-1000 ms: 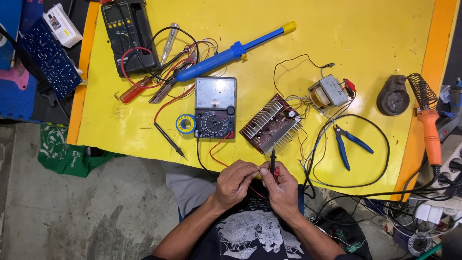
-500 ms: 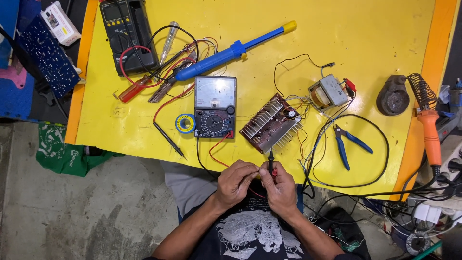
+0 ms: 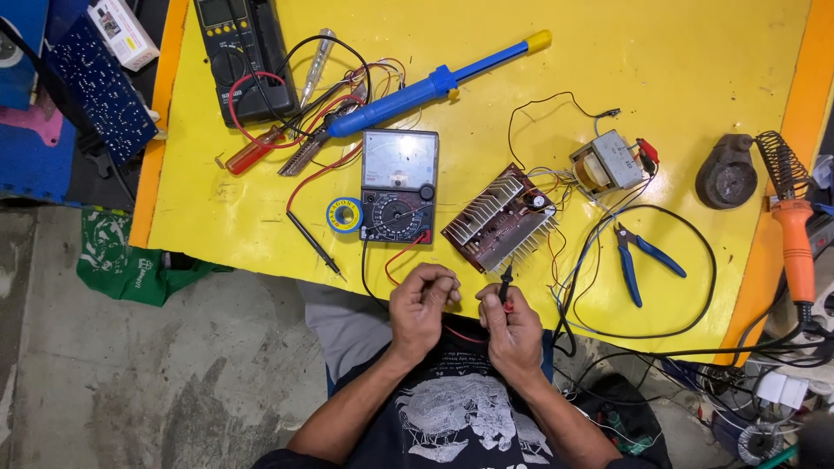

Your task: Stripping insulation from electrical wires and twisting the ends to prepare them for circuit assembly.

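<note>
while held just off the near edge of the yellow table (image 3: 695, 61), left hand (image 3: 420, 306) curled shut, fingertips pinched together on something too small to make out; right hand (image 3: 512, 326) closed around a red-and-black test probe (image 3: 506, 287), tip pointing up toward the table edge. a red lead (image 3: 401, 254) running from the analog multimeter (image 3: 398, 186) down toward the hands. just beyond the probe tip, a circuit board with finned heatsink (image 3: 500, 218), wired to a small transformer (image 3: 606, 162) further right. blue-handled cutters (image 3: 638, 258) lying right of the board, inside a loop of black cable. beside the meter's left, a roll of solder (image 3: 345, 214) and a loose black probe (image 3: 314, 244). further back, a blue desoldering pump (image 3: 434, 84), a red screwdriver (image 3: 254, 150) and a black digital multimeter (image 3: 236, 54). orange soldering iron (image 3: 794, 247) at the far right edge.
</note>
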